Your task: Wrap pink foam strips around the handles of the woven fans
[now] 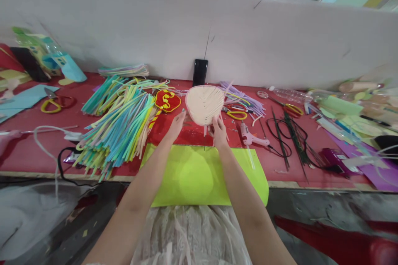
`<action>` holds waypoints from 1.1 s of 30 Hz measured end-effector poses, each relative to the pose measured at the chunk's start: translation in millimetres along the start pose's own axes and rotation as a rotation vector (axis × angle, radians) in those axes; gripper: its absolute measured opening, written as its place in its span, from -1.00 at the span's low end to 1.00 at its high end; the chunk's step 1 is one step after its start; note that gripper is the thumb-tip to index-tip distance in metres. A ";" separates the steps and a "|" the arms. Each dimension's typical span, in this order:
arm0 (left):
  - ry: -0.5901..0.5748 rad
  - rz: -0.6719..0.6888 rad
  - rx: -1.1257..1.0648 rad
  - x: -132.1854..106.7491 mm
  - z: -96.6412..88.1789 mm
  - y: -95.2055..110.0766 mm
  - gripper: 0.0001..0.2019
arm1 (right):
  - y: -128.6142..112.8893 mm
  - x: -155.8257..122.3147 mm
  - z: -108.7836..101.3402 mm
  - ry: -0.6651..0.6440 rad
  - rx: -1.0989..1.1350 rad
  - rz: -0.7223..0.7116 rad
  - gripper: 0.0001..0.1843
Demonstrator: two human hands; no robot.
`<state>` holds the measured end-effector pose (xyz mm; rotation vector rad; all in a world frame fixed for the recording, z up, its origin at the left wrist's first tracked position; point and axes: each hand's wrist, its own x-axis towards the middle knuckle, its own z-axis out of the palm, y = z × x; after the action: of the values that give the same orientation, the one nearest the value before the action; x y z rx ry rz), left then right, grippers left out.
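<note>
White lacy fabric (pixel 192 236) is cut off below us. Over the red table (pixel 31 157), our right hand (pixel 219 131) pinches the cream fan-shaped piece (pixel 205 103) near its base, fingertips partly hidden; our left hand (pixel 178 125), loosely open, is just beside it, and pale marks on the purple box (pixel 337 161) are too small to read.

Head cam looks fwd/down over table (pixel 31 155).

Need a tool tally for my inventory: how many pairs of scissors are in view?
3 pairs of scissors: one at left by the blue paper, one just right of the cream fan-shaped piece, one farther right near the clear bottle. More may be hidden.
</note>
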<state>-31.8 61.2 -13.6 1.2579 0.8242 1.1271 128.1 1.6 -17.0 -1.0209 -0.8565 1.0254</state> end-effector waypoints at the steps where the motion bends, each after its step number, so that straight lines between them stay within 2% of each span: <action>1: -0.007 -0.015 -0.039 -0.7 3.1 0.9 -0.55 | 0.2 -0.8 0.7 -0.016 -0.033 0.003 -0.59; 4: 0.007 -0.051 -0.075 -3.0 8.7 2.7 -0.59 | 0.4 -1.8 1.5 -0.034 -0.072 0.032 -0.55; 8: 0.029 -0.074 -0.102 -4.1 7.7 5.0 -0.56 | -0.7 0.8 -0.2 0.058 -0.004 0.064 -0.49; 15: -0.020 -0.086 -0.046 -3.1 4.7 3.2 -0.55 | -1.7 0.7 -1.5 0.118 0.001 0.000 -0.55; 25: -0.054 -0.089 -0.028 -4.4 6.6 2.2 -0.58 | -5.0 -1.2 1.4 0.108 0.014 -0.034 -0.57; 33: -0.017 -0.116 -0.051 -0.9 4.5 -6.7 -0.60 | -0.8 0.6 -1.8 0.073 0.071 0.081 -0.59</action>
<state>-26.5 59.4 -19.5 1.1611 0.8397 1.0376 130.1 1.6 -16.7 -1.0330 -0.7194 1.0727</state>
